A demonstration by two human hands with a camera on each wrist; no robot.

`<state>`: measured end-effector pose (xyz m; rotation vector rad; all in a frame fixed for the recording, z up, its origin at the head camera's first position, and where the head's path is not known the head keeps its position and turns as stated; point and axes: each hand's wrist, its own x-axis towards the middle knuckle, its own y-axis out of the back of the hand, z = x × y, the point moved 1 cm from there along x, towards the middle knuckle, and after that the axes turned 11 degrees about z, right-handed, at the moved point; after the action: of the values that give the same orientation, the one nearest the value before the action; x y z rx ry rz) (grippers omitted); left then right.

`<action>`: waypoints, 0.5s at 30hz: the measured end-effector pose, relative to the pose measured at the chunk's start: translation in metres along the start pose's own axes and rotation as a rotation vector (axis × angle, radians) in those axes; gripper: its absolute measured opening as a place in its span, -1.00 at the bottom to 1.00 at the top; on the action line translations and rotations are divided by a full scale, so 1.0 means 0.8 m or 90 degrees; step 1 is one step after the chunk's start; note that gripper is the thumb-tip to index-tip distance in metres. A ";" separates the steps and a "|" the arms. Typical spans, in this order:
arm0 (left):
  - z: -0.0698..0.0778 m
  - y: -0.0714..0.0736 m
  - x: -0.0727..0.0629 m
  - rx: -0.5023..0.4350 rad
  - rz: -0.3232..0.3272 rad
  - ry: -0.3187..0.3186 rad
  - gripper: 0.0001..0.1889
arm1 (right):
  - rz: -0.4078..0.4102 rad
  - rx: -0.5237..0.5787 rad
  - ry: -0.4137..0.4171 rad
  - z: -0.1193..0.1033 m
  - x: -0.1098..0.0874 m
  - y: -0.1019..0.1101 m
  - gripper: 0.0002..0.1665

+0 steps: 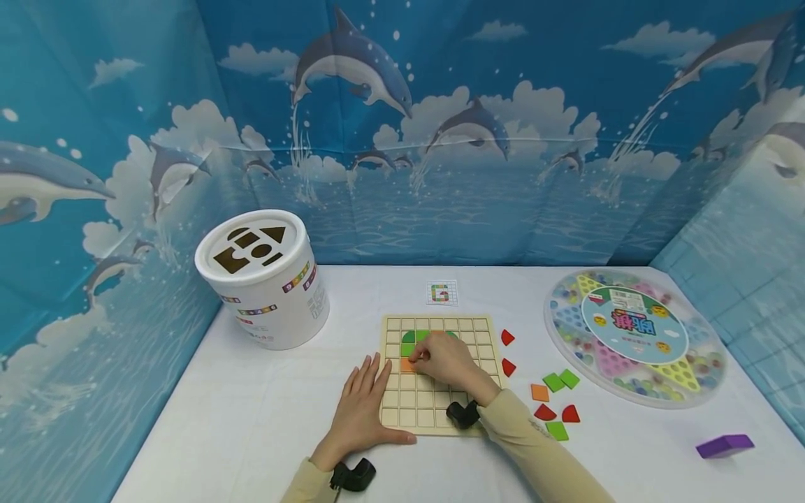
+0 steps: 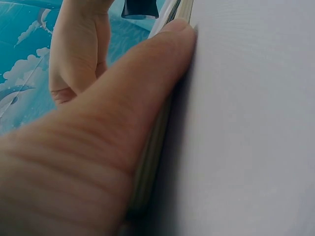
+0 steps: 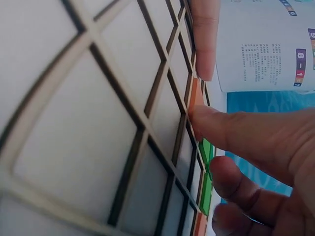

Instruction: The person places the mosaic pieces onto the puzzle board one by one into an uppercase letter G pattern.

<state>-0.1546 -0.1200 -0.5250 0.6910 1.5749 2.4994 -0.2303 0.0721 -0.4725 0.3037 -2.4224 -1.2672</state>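
Landmark: the grid board (image 1: 399, 419), on the white-covered counter (image 1: 214, 433).

Left hand (image 1: 360, 412): at the board's left side, fingers extended, thumb spread away and lying against the near edge. Right hand (image 1: 448, 360): over the board's middle, fingers bent. A digit touches an orange tile (image 1: 407, 365) in the board's left half, just nearer than a green tile (image 1: 407, 349); whether the others pinch it too, cannot tell.

Possible faults (judgement):
- Orange tile may catch on a cell ridge and sit tilted if pressed off-centre.
- Green tile could be nudged by a knuckle, the cells being adjacent.
- Board could slide or turn should the left hand ease off while the right pushes sideways.
- Black wrist camera (image 1: 463, 414), low above the board's near right part, might bump it if the wrist dips.
- Right sleeve (image 1: 534, 447) passes near the loose green piece (image 1: 557, 430) right of the board; a wide sweep could drag it.

Hard to make out: right hand hides several middle cells and part of the far row of pieces; sleeve and camera cover the board's near right corner. Print on the pattern card (image 1: 442, 293), beyond the far edge, is tiny. Left wrist view: mostly thumb, blurred, board seen edge-on only. Tile's seating depth unclear.
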 end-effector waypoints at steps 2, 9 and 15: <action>0.000 0.000 0.001 -0.001 -0.009 0.003 0.36 | -0.028 0.007 -0.006 0.000 -0.004 0.004 -0.87; 0.000 0.002 0.001 -0.006 -0.011 0.010 0.36 | -0.070 0.004 -0.001 0.000 -0.016 0.015 -0.75; 0.001 0.001 -0.001 -0.014 -0.017 0.016 0.36 | -0.021 0.007 -0.009 0.012 -0.036 0.035 -0.87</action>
<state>-0.1537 -0.1200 -0.5247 0.6342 1.5528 2.5117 -0.2091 0.1051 -0.4615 0.3394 -2.4467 -1.2755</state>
